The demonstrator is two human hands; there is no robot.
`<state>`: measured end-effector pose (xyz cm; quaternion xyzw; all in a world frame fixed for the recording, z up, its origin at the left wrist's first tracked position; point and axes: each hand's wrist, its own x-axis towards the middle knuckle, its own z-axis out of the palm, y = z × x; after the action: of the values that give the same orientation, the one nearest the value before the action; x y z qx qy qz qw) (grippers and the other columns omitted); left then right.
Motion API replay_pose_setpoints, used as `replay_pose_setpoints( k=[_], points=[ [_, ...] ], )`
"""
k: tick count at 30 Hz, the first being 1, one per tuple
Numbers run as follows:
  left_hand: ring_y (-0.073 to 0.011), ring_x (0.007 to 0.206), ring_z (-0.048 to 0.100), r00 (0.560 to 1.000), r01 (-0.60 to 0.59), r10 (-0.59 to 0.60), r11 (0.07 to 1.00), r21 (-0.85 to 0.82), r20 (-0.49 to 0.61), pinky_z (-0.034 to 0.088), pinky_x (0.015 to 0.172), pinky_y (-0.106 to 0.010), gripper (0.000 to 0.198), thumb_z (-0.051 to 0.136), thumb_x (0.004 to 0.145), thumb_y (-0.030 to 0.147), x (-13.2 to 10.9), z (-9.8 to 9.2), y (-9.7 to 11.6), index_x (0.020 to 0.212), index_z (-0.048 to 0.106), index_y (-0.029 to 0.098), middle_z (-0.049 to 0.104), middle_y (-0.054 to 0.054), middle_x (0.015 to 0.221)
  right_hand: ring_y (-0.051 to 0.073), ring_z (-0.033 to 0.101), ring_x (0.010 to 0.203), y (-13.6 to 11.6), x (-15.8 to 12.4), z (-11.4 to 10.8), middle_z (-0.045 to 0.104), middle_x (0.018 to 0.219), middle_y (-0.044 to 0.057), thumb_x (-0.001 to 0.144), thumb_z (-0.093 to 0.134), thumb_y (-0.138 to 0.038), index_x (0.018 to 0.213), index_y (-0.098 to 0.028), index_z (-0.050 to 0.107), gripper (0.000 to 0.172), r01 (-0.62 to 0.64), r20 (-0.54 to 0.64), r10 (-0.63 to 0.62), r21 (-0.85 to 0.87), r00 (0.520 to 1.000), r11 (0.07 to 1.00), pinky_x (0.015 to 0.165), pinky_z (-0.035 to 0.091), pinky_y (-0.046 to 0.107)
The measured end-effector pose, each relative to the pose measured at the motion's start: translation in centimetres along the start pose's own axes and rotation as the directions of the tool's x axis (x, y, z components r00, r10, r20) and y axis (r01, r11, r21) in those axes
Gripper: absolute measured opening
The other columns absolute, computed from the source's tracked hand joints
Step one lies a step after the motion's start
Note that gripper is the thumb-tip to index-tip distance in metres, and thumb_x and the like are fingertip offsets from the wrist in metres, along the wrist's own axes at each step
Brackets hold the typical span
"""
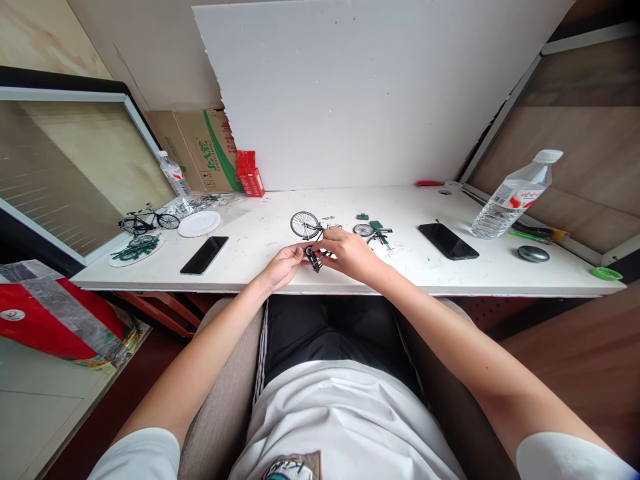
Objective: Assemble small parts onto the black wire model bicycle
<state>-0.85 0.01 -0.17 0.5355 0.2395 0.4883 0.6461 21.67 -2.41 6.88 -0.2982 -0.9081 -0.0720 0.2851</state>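
Note:
A small black model bicycle (316, 260), partly assembled, is held between my two hands just above the table's front edge. Its spoked wheel (304, 225) sticks out beyond my fingers. My left hand (285, 267) pinches the bicycle from the left with thumb and fingers. From the right, my right hand (350, 251) has its fingers closed on the frame and covers much of it. Right of the hands lies a loose spoked wheel (363, 230) beside dark green and black parts (381, 233). A small green piece (363, 217) rests behind them.
A finished-looking model bicycle (149, 220), green parts (135, 248), a white plate (199, 224) and a phone (204, 255) are on the left. Another phone (449, 241), a water bottle (515, 197) and a dark oval object (533, 253) are right. A white board (380, 93) stands behind.

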Motion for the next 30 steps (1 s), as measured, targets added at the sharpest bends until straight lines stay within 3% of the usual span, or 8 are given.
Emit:
replay_pose_setpoints(
  k=[13, 25, 30],
  points=[
    [-0.0209, 0.094, 0.067, 1.000, 0.014, -0.013, 1.000, -0.016, 0.006, 0.050, 0.090, -0.034, 0.048, 0.090, 0.085, 0.052, -0.1, -0.1, -0.1, 0.115, 0.085, 0.014, 0.080, -0.014, 0.113, 0.022, 0.061, 0.090, -0.3, 0.1, -0.4, 0.068, 0.093, 0.008, 0.099, 0.068, -0.013, 0.115, -0.018, 0.080, 0.020, -0.027, 0.035, 0.027, -0.011, 0.999, 1.000, 0.065, 0.036, 0.030],
    [-0.0252, 0.107, 0.068, 1.000, 0.007, -0.006, 1.000, -0.028, 0.024, 0.049, 0.090, -0.035, 0.047, 0.088, 0.088, 0.049, -0.3, 0.5, 0.5, 0.120, 0.083, 0.016, 0.077, -0.016, 0.126, 0.022, 0.061, 0.090, 0.2, 0.1, -0.7, 0.069, 0.093, 0.009, 0.103, 0.067, -0.018, 0.110, -0.019, 0.079, 0.014, -0.055, -0.002, 0.055, 0.002, 0.999, 0.999, 0.066, 0.037, 0.031],
    [-0.0267, 0.108, 0.068, 0.997, -0.007, 0.007, 1.000, -0.005, 0.074, 0.049, 0.092, -0.037, 0.045, 0.087, 0.088, 0.052, -0.5, 0.7, 0.9, 0.111, 0.085, 0.014, 0.077, -0.017, 0.125, 0.022, 0.061, 0.089, 0.3, 0.0, -0.6, 0.069, 0.093, 0.009, 0.103, 0.067, -0.019, 0.107, -0.018, 0.079, 0.013, -0.056, -0.015, 0.056, 0.000, 0.998, 0.998, 0.066, 0.038, 0.030]
  ],
)
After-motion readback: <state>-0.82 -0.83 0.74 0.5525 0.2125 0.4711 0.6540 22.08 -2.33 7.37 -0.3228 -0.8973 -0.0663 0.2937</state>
